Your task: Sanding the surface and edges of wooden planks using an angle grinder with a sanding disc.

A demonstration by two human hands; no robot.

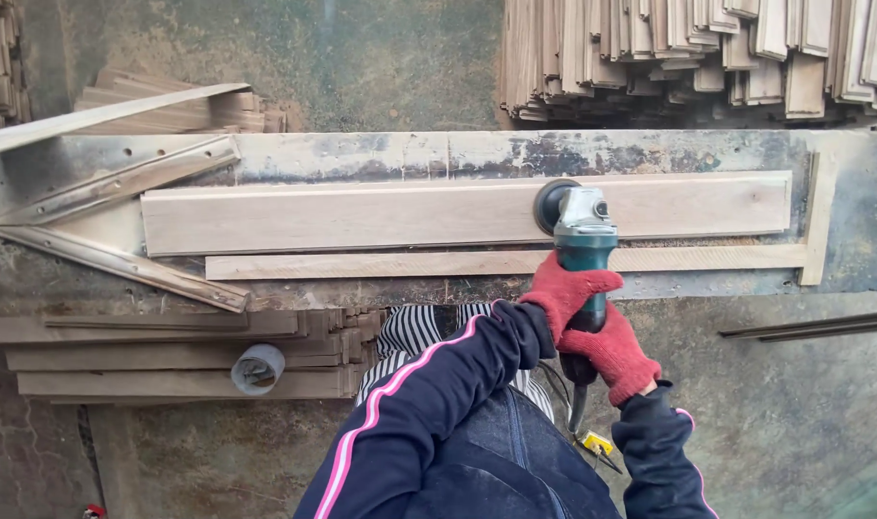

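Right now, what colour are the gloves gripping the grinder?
Red, on both the left hand and right hand around the grinder; the head view shows it.
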